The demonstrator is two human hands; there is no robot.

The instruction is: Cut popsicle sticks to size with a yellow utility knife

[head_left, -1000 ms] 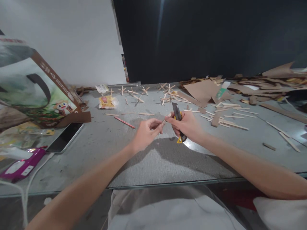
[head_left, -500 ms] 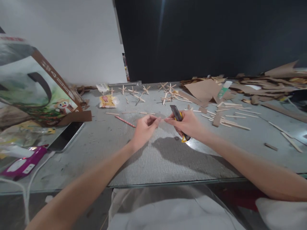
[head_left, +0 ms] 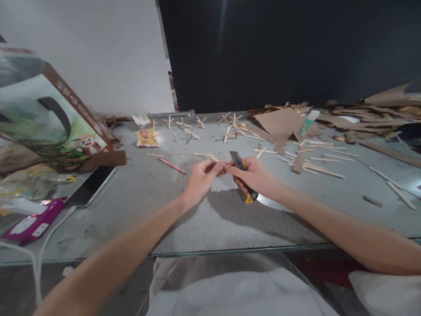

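My left hand point(head_left: 201, 181) is closed in a pinch on a short, thin wooden stick point(head_left: 215, 160), near the middle of the table. My right hand point(head_left: 259, 177) is wrapped round a black and yellow utility knife point(head_left: 237, 160), its dark front end slanting up and left. The right thumb and fingertips meet the left fingertips at the stick; what lies between them is mostly hidden. Left of the hands rests a red patterned stick point(head_left: 172, 166), with a few pale wooden sticks point(head_left: 202, 154) behind it. Several star shapes made of crossed sticks point(head_left: 191, 134) stand farther back.
Loose wooden sticks point(head_left: 324, 171) and brown cardboard pieces point(head_left: 272, 125) lie to the right. On the left are a phone point(head_left: 92, 186), a purple device point(head_left: 34, 222) with a white cable, and a large printed package point(head_left: 52, 118). A small yellow packet point(head_left: 148, 138) sits at back left.
My hands have come closer together, and the stick now shows above the left fingertips. The knife has tilted and shifted slightly left and down with my right hand.
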